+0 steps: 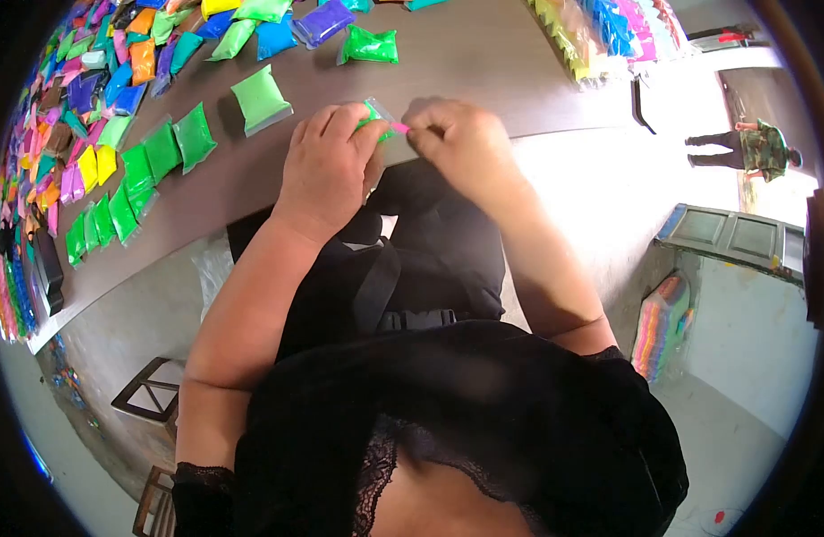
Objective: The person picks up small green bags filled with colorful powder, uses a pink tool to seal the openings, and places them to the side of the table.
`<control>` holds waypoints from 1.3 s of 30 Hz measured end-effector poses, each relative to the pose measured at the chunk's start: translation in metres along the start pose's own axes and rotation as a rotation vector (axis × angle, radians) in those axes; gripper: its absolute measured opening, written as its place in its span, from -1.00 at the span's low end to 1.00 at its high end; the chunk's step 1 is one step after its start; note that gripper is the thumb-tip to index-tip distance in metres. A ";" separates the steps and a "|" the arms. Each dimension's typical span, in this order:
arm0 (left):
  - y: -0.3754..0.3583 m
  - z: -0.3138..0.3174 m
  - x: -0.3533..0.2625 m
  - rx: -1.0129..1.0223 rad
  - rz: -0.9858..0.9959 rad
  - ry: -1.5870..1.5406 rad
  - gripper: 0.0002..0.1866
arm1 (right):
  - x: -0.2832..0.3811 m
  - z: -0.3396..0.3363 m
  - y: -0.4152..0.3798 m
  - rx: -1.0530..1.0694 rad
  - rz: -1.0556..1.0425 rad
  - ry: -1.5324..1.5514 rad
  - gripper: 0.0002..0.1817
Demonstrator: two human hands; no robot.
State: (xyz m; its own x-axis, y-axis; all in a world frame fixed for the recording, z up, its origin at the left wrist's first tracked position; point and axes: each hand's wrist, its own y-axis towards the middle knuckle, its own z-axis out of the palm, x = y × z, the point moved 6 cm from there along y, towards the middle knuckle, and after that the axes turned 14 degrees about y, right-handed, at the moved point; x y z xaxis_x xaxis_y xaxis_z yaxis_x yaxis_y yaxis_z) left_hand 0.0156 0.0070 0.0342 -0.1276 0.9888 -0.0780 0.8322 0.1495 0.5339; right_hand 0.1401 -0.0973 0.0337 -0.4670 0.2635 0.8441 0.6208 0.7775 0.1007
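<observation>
My left hand (327, 170) had fingers closed on small green packet (373, 114), near front edge of table (466, 54). My right hand (466, 148) pinched small pink piece (400, 128) at packet's side. Steady left grip, light right pinch seemed best, sparing soft filling. Couldn't tell whether pink piece was attached.

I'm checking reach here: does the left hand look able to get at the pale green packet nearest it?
Probably yes: nothing shows between the left hand and the pale green packet beside it on the table. The hand grips a brighter green packet and may need to let go first.
</observation>
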 end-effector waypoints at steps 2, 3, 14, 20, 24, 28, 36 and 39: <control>0.000 0.002 0.001 0.002 0.009 -0.005 -0.72 | 0.009 0.000 -0.009 -0.029 -0.127 -0.176 -0.90; -0.001 0.002 0.001 -0.002 0.012 -0.002 -0.71 | 0.010 -0.002 -0.008 -0.030 -0.124 -0.177 -0.90; -0.003 0.003 0.004 -0.013 -0.007 -0.055 -0.67 | -0.005 -0.012 0.009 -0.084 -0.085 -0.195 -0.86; -0.005 0.001 0.007 -0.014 -0.005 -0.105 -0.64 | -0.014 -0.015 -0.004 -0.064 0.068 0.087 -0.85; -0.003 -0.003 0.005 0.007 0.029 -0.057 -0.64 | -0.008 -0.012 -0.006 0.003 -0.085 0.031 -0.87; -0.004 -0.003 0.007 0.001 0.039 -0.057 -0.67 | 0.002 -0.008 -0.007 0.026 -0.239 -0.148 -0.92; -0.004 -0.001 0.010 -0.005 0.018 -0.078 -0.72 | 0.019 -0.008 0.000 0.151 -0.501 -0.315 -0.84; -0.004 0.000 0.011 -0.006 0.014 -0.084 -0.73 | 0.031 -0.014 0.000 0.138 -0.651 -0.392 -0.74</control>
State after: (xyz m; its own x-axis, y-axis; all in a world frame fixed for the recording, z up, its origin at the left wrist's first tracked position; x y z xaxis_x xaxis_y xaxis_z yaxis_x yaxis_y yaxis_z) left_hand 0.0110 0.0172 0.0314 -0.0701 0.9876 -0.1407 0.8302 0.1360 0.5406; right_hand 0.1349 -0.0969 0.0670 -0.9159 -0.1086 0.3864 0.0723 0.9023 0.4250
